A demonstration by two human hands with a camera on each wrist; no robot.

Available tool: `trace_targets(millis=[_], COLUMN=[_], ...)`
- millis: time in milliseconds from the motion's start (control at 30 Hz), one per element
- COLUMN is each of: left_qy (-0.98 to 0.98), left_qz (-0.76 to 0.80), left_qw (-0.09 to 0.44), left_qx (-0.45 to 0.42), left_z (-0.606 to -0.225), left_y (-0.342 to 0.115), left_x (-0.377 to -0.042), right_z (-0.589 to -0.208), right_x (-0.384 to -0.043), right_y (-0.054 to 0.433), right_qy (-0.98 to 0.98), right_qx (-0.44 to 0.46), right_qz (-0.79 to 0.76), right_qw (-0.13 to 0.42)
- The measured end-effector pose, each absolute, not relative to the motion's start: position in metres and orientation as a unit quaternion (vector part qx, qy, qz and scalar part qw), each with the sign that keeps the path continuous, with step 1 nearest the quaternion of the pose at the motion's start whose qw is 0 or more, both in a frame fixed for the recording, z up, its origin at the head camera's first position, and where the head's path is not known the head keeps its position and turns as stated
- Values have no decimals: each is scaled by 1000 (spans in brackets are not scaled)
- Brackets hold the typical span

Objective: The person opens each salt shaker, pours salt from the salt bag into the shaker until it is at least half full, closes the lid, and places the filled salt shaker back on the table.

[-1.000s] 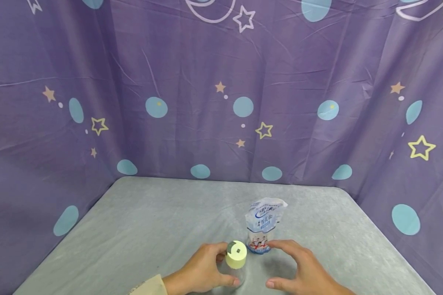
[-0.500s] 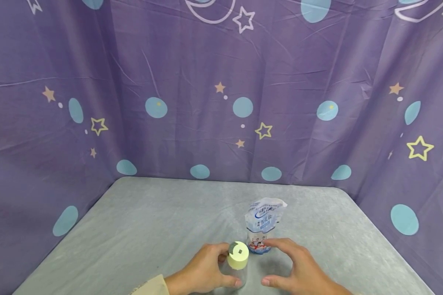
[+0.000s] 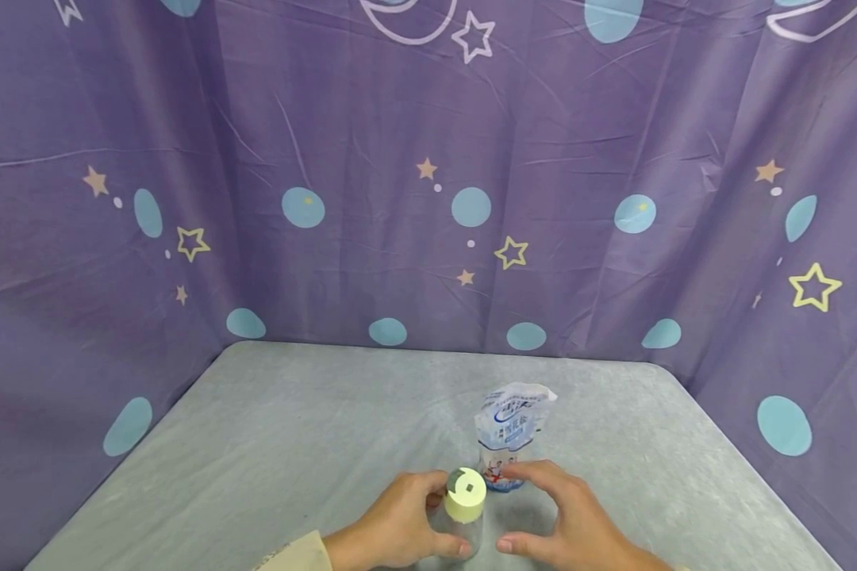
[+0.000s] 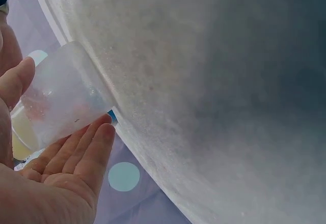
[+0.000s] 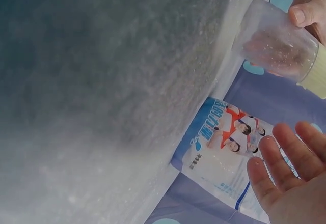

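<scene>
My left hand (image 3: 400,523) holds a clear jar (image 4: 71,94) with a pale yellow lid (image 3: 466,496), its thumb on the near side and fingers round the far side. The jar stands upright on the table. To its right, my right hand (image 3: 578,515) is apart from the jar, with thumb and fingers spread and nothing between them. Just behind them stands a blue-and-white salt bag (image 3: 514,420), its top crumpled; the right index finger overlaps its lower part in the head view. In the right wrist view the right fingers (image 5: 288,155) are extended in front of the bag's printed face.
A grey cloth covers the table (image 3: 314,428). Behind and at both sides hangs a purple curtain (image 3: 371,262) with stars and blue dots, close to the table's edges.
The left hand and jar have shifted slightly right. The right hand has moved a little left, narrowing the gap to the jar. The salt bag has stayed in place.
</scene>
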State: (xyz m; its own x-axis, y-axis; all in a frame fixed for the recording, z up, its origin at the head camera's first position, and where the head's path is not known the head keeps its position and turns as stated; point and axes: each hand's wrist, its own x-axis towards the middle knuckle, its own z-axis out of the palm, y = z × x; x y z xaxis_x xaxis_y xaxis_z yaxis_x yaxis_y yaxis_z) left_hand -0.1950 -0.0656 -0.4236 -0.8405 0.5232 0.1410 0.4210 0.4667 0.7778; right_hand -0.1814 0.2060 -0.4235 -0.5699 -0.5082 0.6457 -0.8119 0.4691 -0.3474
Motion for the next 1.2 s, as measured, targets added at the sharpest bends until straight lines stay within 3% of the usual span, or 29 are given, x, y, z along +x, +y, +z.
trace_targets(millis=[1200], left_qy=[845], left_qz=[434], left_qw=[40], left_qx=[309], left_z=[-422], left_y=[-60], left_x=[-194], right_z=[-419], right_x=[-184], right_y=[178], right_qy=[-793], right_qx=[421], right_qz=[383], right_qw=[217])
